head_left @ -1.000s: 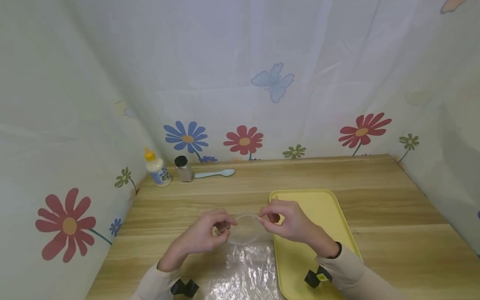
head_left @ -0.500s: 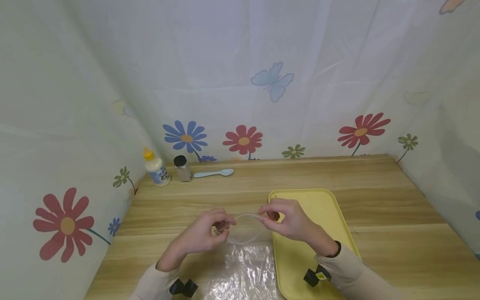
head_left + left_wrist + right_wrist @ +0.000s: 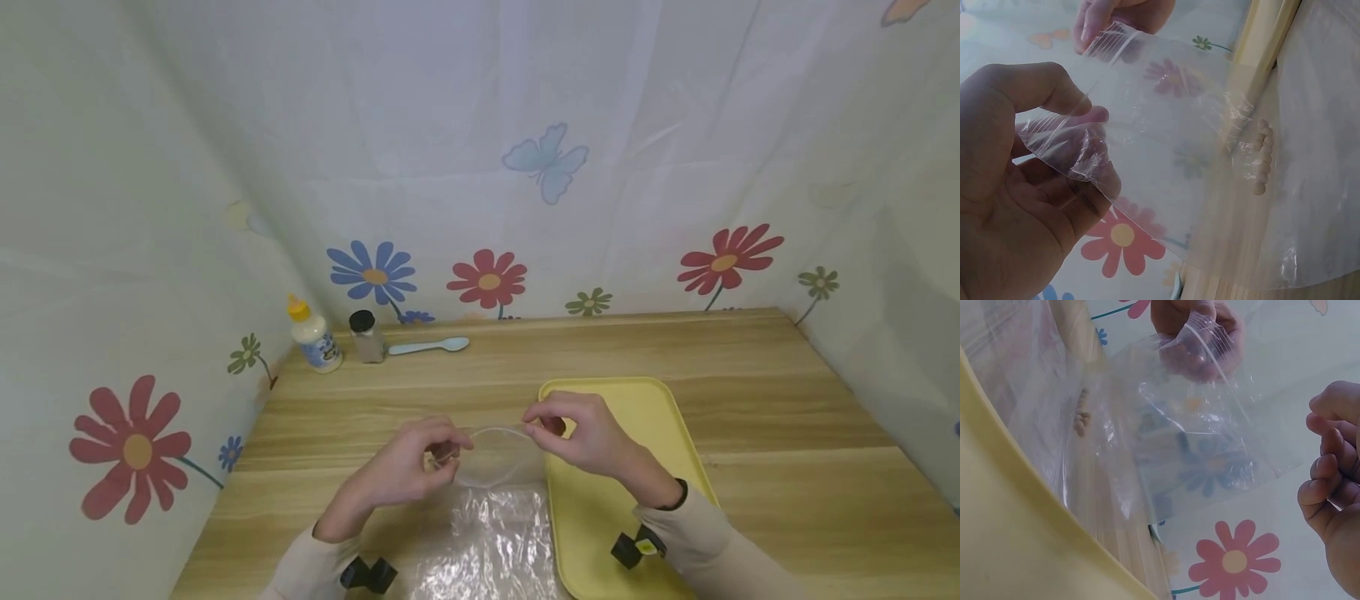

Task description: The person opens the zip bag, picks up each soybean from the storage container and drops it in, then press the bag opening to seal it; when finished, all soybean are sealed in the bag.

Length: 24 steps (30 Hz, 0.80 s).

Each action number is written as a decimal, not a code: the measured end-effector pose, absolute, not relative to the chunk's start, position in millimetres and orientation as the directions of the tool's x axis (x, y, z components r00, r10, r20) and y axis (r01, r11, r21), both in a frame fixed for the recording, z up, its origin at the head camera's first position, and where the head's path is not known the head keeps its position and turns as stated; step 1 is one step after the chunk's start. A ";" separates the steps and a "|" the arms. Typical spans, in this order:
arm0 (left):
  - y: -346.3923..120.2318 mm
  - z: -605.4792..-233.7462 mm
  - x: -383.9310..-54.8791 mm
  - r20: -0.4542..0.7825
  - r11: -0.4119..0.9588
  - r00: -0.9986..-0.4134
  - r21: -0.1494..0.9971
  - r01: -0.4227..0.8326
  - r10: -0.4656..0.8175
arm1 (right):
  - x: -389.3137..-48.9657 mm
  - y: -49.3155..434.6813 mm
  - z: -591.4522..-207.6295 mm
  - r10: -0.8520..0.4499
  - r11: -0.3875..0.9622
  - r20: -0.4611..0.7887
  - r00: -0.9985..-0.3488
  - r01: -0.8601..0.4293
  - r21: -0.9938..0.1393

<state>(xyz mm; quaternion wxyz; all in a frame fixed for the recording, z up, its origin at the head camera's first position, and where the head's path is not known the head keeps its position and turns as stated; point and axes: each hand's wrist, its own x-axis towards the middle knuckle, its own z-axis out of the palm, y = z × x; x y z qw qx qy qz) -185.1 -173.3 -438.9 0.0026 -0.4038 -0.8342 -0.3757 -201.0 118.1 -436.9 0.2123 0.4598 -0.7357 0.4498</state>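
Observation:
A clear zip-lock bag (image 3: pixel 491 457) is held up over the table, its mouth spread into a ring. My left hand (image 3: pixel 420 462) pinches the mouth's left side between thumb and fingers, as the left wrist view (image 3: pixel 1029 156) also shows. Beside the opposite corner of the mouth is my right hand (image 3: pixel 585 433), fingers loosely bent. In the right wrist view, a gap separates that hand (image 3: pixel 1338 469) from the bag's corner. Several small beige balls (image 3: pixel 1263 159) show through the plastic near the bag's lower part. Shiny clear plastic (image 3: pixel 487 546) spreads over the table below.
To the right, partly under my right forearm, lies a yellow tray (image 3: pixel 645 396). Along the back left stand a yellow-capped squeeze bottle (image 3: pixel 318 343) and a black-lidded jar (image 3: pixel 367 340), with a light blue spoon (image 3: pixel 427 347) beside them. A flowered curtain (image 3: pixel 450 167) surrounds the wooden table (image 3: pixel 787 400).
My right hand has shifted slightly up and to the right, its fingers coming off the bag's mouth. My left hand keeps its hold in the same place.

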 end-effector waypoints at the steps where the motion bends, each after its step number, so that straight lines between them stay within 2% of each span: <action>1: -173.4 -439.1 -185.4 0.307 0.391 -0.674 0.625 0.676 0.672 | -202.0 118.6 -437.3 -0.483 0.172 0.727 -0.488 -0.867 -0.467; 9: -174.0 -440.1 -186.1 0.304 0.390 -0.672 0.625 0.676 0.676 | -208.3 123.6 -434.1 -0.461 0.220 0.719 -0.520 -0.852 -0.475; 16: -174.0 -440.5 -187.2 0.316 0.387 -0.668 0.619 0.684 0.674 | -206.8 127.5 -416.3 -0.450 0.283 0.667 -0.594 -0.803 -0.525; 24: -174.3 -441.4 -186.1 0.318 0.381 -0.667 0.624 0.682 0.674 | -240.7 139.8 -447.8 -0.407 0.362 0.603 -0.686 -0.727 -0.583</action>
